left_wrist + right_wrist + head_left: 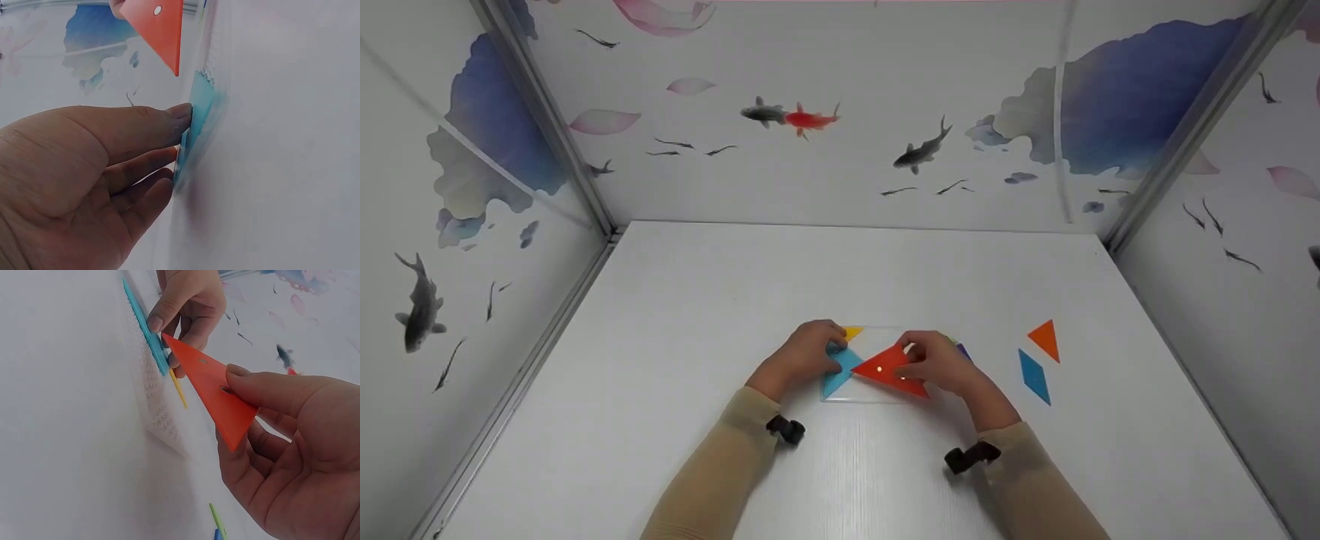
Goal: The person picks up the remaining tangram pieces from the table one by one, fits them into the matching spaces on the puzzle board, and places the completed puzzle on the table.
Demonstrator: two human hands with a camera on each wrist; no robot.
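Note:
In the head view my right hand (941,362) pinches a red triangular tile (877,369) between thumb and fingers, tilted above a clear tray (855,394). Two small holes show in the red tile. Across from it, my left hand (808,351) holds a light blue triangular tile (832,384) at the tray's left side. The left wrist view shows the thumb on the face of this blue tile (201,101) and the fingertips by its edge. A yellow tile (852,332) lies beside the left fingers, partly covered. One tip of the red tile comes close to the left hand.
Right of the tray lie an orange triangle (1048,341) and a blue parallelogram (1033,376) on the white table (660,435). A purple tile (964,350) peeks out behind the right hand. Printed panels (840,187) enclose the table at the back and sides.

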